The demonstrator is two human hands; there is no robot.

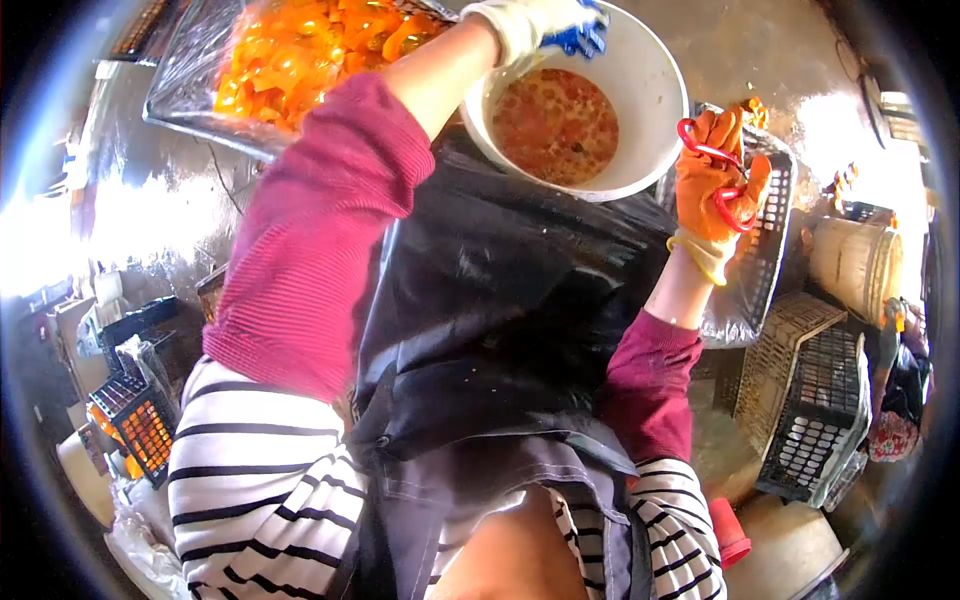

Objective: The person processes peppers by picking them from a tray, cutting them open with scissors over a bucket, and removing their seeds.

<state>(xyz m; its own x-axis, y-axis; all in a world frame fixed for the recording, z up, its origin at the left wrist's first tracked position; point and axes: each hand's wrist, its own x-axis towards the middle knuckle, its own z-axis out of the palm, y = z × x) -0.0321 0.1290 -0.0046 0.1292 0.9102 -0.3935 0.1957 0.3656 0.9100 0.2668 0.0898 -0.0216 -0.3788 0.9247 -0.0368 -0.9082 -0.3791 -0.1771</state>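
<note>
For the reach over the white bucket (655, 100) at the top of the frame, the sound way seems to be a low, unhurried hand kept inside the rim, so that drips fall back among the reddish bits in liquid (556, 127). The sleeve is best held clear of the orange pieces (300, 55) in the plastic-lined tray (180, 108) at upper left, since the forearm passes close above them. The scissors (738, 208) are safest kept out to the side, points turned away from the other glove, until both hands are steady. The two hands are apart. The left hand (578, 32), in a white glove with blue fingers, is at the bucket's upper edge, fingers bent downward; whether they pinch anything or touch the rim, I cannot tell. The right hand (712, 180), in an orange glove at upper right, is loosely closed on the scissors, their red loops around its fingers and thumb; how the blades stand is unclear. It is over a black plastic-lined crate (765, 265), just beside the bucket, and looks well placed to work without crowding the left.
</note>
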